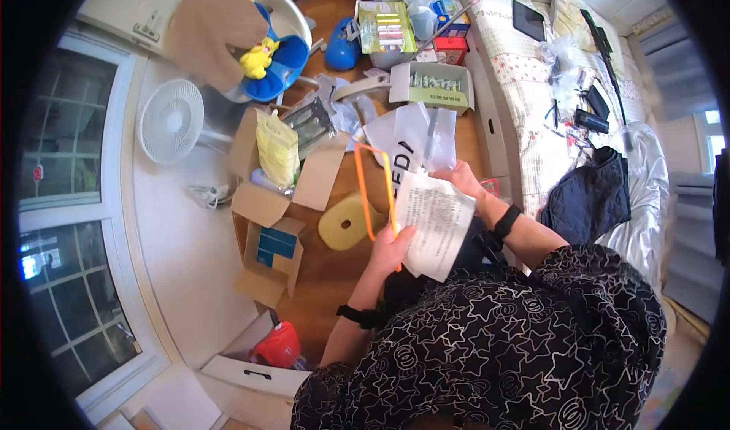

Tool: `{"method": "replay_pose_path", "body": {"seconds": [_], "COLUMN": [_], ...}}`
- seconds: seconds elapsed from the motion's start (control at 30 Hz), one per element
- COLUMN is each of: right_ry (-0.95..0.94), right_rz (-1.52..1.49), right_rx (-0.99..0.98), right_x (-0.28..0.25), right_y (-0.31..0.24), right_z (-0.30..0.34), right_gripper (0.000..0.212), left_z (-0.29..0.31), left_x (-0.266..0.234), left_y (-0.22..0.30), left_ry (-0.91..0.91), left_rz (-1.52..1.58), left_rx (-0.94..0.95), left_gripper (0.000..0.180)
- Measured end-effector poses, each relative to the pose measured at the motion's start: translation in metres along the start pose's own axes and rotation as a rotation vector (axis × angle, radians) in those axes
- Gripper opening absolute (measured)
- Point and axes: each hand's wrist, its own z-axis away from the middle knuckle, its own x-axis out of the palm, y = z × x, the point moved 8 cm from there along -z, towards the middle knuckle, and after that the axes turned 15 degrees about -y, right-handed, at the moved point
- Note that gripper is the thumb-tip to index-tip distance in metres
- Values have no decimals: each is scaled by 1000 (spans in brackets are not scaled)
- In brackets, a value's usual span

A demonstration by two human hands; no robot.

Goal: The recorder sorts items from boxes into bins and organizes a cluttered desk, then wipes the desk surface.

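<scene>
Left hand [389, 251] had its fingers closed around an orange frame [364, 194], thumb against the left edge of a printed white sheet [436, 225] above the lap. Right hand [461, 183] had curled fingers at the sheet's far right corner, exact grip unclear; a plastic bag [439, 137] lay just beyond, an open cardboard box [323, 177] left.

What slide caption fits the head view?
Left hand holding an orange rectangular frame, right hand at a printed white sheet, near an open cardboard box.
</scene>
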Motion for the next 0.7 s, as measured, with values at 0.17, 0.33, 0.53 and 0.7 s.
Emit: {"method": "replay_pose_path", "body": {"seconds": [0.17,0.33,0.53,0.7], "right_ry": [102,335,460,211], "right_rz": [-204,35,728,914], "right_rx": [-49,-155,197,377], "right_x": [-52,-173,-323,-383], "right_y": [-1,0,2,18], "right_z": [-4,-27,-149,-280], "right_gripper": [23,31,34,29], "left_z": [-63,-142,-254,-323], "left_x": [46,29,-30,-55], "left_y": [12,26,28,17], "left_ry": [-206,-91,172,230], "left_rz": [-112,-287,-434,-408], "left_rx": [12,77,-162,-432], "left_gripper": [29,31,33,29]}}
